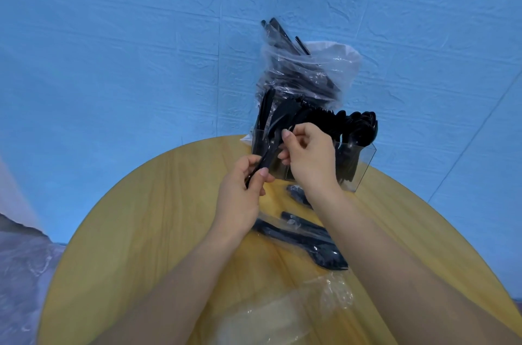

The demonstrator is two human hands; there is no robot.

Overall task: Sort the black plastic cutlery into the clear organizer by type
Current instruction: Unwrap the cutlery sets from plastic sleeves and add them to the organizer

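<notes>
Where the round wooden table (147,231) ends at its far edge, a wrinkled blue sheet (127,48) fills the whole background; a grey-purple cloth (19,254) lies low at the left.

Both forearms reach forward over the table from the near edge. The left hand (240,198) is raised above the wood, thumb and fingers pinched on the lower end of a black plastic utensil (268,152) that slants up and away towards the organizer. The right hand (308,155) is higher and further forward, fingers curled, thumb and forefinger pinching the upper part of the same item just in front of the organizer — whether it is a knife or a fork cannot be told, and it may be more than one piece held together.

One clear organizer (358,164) stands at the far edge of the table, its compartments packed with upright black cutlery; spoon bowls (364,127) crowd the right compartment, and blade-like pieces (271,110) rise on the left. The individual pieces are too dense to count. Behind it stands one clear plastic bag (296,71) stuffed with more black cutlery.

On the table between the arms lie roughly three or four loose black pieces (310,240) — partly on clear wrapping, one spoon bowl at the right end. One crumpled clear wrapper (282,313) lies nearest the camera.
</notes>
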